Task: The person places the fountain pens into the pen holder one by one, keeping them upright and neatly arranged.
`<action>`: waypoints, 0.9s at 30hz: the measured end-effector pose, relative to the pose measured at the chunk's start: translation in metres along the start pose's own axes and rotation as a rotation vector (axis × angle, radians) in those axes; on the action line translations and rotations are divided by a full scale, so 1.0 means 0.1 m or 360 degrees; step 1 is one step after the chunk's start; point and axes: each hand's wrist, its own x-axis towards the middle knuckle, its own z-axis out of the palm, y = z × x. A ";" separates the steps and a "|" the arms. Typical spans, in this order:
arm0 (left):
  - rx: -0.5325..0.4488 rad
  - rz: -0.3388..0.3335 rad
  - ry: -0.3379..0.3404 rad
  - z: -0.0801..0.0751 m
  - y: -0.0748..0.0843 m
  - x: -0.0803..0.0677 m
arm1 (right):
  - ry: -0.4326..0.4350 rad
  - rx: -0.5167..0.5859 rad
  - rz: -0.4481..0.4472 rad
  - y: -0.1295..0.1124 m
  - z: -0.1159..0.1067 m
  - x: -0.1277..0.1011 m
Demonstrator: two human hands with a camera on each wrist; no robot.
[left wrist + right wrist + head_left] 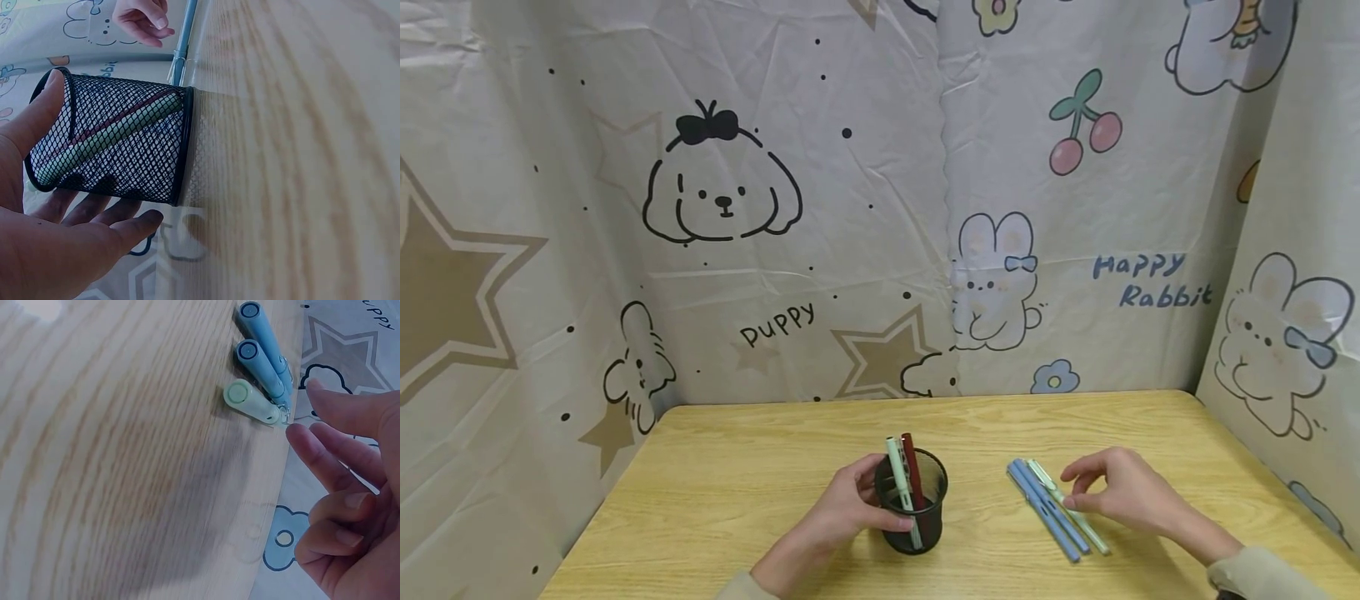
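Observation:
A black mesh pen holder (934, 493) stands upright on the table, gripped by my left hand (848, 506). In the left wrist view, the thumb lies over the rim of the holder and the fingers reach round its far side. Inside lean a light green pen (897, 471) and a dark red pen (912, 467). Several centimetres to the right, two blue pens (1047, 511) and another light green pen (1088, 531) lie side by side. My right hand (1123, 490) hovers by this green pen, thumb and forefinger apart, holding nothing.
The wood-grain table (760, 467) has its far edge against a printed cloth backdrop (865, 208). More of the cloth hangs along the left and right sides.

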 end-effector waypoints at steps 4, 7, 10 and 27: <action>0.0011 -0.0002 0.0000 0.00 0.00 0.01 | -0.0009 -0.0032 0.0001 0.03 0.01 0.01; 0.0019 -0.0004 0.0002 0.00 0.00 0.01 | -0.0034 -0.0051 0.0017 0.05 0.01 0.03; 0.0016 -0.0005 0.0005 0.00 0.00 0.00 | -0.0071 -0.0061 0.0025 0.07 0.02 0.04; -0.0003 0.0002 0.0006 0.01 -0.01 0.00 | -0.0139 -0.0077 -0.0063 0.18 0.05 0.05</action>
